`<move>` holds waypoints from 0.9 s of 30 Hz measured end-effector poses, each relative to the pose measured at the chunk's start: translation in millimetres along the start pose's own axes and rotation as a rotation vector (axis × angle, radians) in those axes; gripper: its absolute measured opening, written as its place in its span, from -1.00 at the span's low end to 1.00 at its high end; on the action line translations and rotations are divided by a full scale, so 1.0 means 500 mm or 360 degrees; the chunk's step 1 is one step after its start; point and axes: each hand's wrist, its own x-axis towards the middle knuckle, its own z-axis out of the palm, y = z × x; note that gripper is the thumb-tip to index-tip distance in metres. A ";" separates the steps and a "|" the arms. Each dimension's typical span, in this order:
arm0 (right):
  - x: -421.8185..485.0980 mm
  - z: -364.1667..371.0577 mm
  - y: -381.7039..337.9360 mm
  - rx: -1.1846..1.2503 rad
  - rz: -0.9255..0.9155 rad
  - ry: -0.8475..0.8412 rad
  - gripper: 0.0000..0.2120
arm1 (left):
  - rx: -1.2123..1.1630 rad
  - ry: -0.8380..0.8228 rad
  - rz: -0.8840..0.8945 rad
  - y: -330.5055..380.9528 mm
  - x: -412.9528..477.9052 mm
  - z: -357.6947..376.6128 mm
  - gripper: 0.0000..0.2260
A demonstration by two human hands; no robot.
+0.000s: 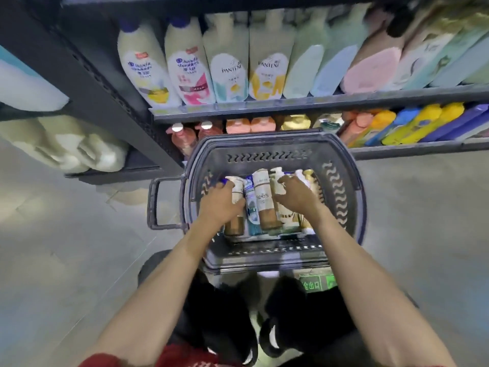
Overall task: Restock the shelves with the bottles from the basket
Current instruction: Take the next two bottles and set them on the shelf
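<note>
A dark grey plastic basket [341, 207] stands on the floor in front of the shelves, with several bottles lying side by side in it. My left hand [221, 201] reaches in and its fingers curl round a white-and-brown bottle [236, 192] at the left of the row. Over the right of the row, my right hand [297, 196] grips a white bottle [277, 181]. Between my hands lie a teal bottle [250, 205] and a white-and-brown "spes" bottle [264, 200]. More bottles under my right hand are partly hidden.
The upper shelf [317, 104] holds a row of large white, blue and pink bottles. On the lower shelf [407, 148] are orange, yellow and blue bottles. White packs [68, 147] sit on a shelf at left. The basket's handle [154, 205] sticks out left. Grey floor lies on both sides.
</note>
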 end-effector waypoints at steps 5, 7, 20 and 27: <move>0.093 0.082 0.027 -0.0062 -0.0041 0.0057 -0.46 | -0.0052 0.0034 -0.0044 -0.042 0.090 0.097 -0.47; 0.127 0.104 0.029 -0.0025 -0.0033 0.0088 -0.45 | -0.0122 0.0025 -0.0096 -0.049 0.123 0.131 -0.45; 0.237 0.192 0.030 -0.0191 0.0095 0.0344 -0.20 | -0.0551 -0.0057 -0.0528 -0.102 0.239 0.278 -0.01; 0.256 0.214 0.020 -0.0441 0.0148 0.0408 -0.05 | -0.0442 -0.0024 -0.0483 -0.110 0.252 0.296 0.07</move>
